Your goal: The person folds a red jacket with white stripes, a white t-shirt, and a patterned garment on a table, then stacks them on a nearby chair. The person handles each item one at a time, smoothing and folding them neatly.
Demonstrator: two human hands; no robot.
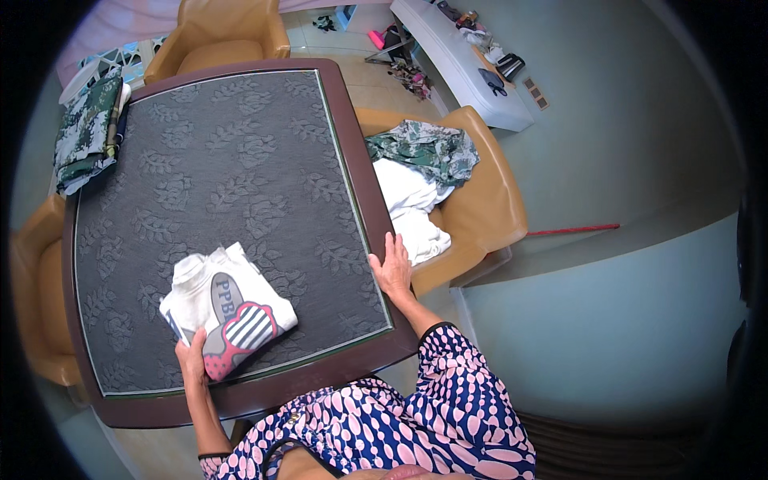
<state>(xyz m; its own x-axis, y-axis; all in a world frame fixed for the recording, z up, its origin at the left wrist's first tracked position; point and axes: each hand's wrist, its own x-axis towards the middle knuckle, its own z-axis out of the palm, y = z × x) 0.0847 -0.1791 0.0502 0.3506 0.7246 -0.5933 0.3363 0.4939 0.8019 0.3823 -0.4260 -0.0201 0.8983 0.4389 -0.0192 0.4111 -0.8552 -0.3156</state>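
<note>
A folded white shirt (198, 282) with a pink, grey and striped print lies near the front of the dark table (228, 174). My left hand (192, 358) grips its near left corner, thumb on top and the other fingers mostly hidden. Over the table's right rim, my right hand (393, 269) is spread with its thumb apart and nothing in it. Just beyond those fingertips, white garments (414, 222) lie loosely on a tan armchair (492, 198). A crumpled green camouflage garment (426, 150) rests behind them on the same chair.
A stack of folded camouflage clothes (90, 132) sits at the table's far left corner. Tan armchairs stand at the far side (225, 36) and at the left (45, 300). Against the right wall, a white console table (462, 72) bears small items, with shoes (413, 81) on the floor nearby.
</note>
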